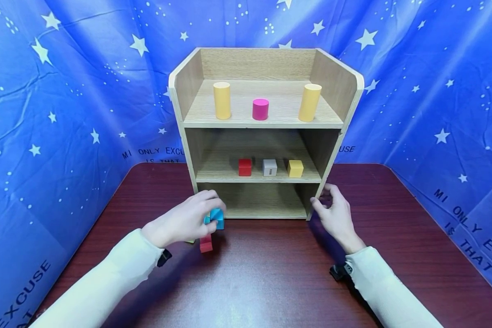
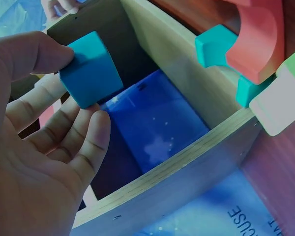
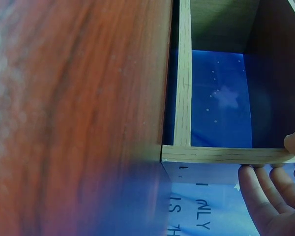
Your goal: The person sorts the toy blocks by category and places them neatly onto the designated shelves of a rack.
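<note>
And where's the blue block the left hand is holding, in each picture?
Head: the blue block is just left of centre, below the middle, in the left hand.
Left wrist: upper left, in the fingers.
Right wrist: not in it.
Shared landmark: the wooden shelf, in all three.

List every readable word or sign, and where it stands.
On the blue cloth, head view:
"MI ONLY EXCU / IS THAT": left of shelf
"USE": right of shelf
"EXCUSE / AT": lower left
"MI ONLY EXC / IS THAT": right side
Wrist views: fragments of the same words.
Gray block: marking too small to read.
</note>
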